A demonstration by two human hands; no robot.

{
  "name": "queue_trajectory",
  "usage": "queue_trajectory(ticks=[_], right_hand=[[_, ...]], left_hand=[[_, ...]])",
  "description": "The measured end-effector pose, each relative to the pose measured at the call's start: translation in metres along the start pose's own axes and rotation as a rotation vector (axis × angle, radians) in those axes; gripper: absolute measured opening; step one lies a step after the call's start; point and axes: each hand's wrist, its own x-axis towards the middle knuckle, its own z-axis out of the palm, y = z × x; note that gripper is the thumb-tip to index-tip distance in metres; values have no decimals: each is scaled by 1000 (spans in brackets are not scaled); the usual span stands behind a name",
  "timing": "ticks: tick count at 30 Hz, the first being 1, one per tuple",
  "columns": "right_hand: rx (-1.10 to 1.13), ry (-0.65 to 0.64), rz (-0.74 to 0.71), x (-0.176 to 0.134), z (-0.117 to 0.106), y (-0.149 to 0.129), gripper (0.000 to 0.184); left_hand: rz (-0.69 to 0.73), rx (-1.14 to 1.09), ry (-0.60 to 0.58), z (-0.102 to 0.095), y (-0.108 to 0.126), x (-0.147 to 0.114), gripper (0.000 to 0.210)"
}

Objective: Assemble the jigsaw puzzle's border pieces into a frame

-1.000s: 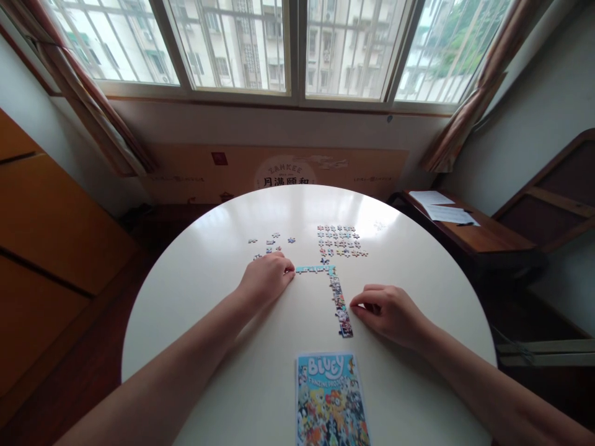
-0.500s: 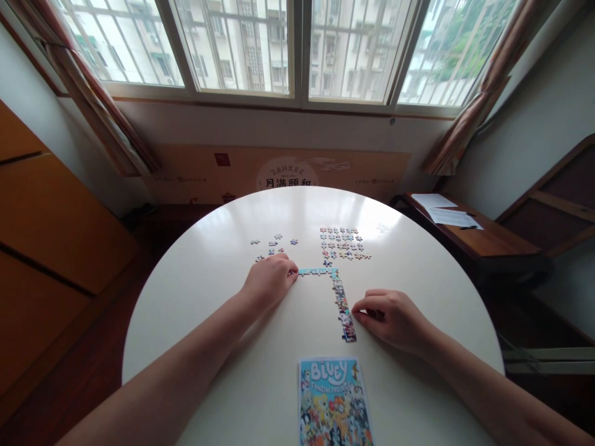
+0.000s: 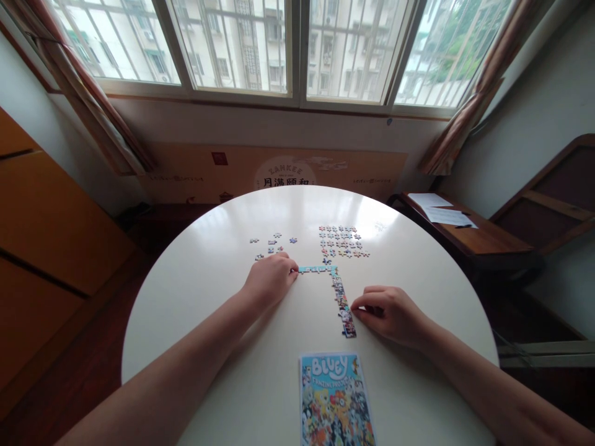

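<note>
On the white round table (image 3: 186,297), joined jigsaw pieces make a corner: a light-blue top strip (image 3: 316,269) and a colourful side strip (image 3: 344,310) running toward me. My left hand (image 3: 272,279) is closed at the left end of the top strip. Its fingertips pinch a puzzle piece, mostly hidden by the fingers. To the right of the side strip rests my right hand (image 3: 393,313), fingers curled and thumb and forefinger together at the strip's edge. Nothing shows between them. A picture sheet (image 3: 337,399) reading "Bluey" lies nearest me.
Loose puzzle pieces stand in rows (image 3: 341,236) beyond the top strip. Several others (image 3: 272,241) are scattered past my left hand. A wooden side table (image 3: 483,232) with papers (image 3: 449,215) stands at the right. Windows (image 3: 344,49) line the far wall.
The view has shifted slightly. Both hands keep nearly the same place against the puzzle strips, and no piece has visibly moved.
</note>
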Motion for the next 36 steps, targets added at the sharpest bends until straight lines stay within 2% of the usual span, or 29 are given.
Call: queue_trajectory(ticks=[23, 29, 36], right_hand=[[22, -6, -23, -1, -1, 3, 16], [103, 31, 6, 0, -3, 5, 14], [173, 100, 42, 3, -3, 9, 15]], left_hand=[[12, -17, 42, 6, -2, 3, 23], [5, -12, 53, 4, -1, 2, 22], [-54, -48, 182, -9, -14, 4, 16]])
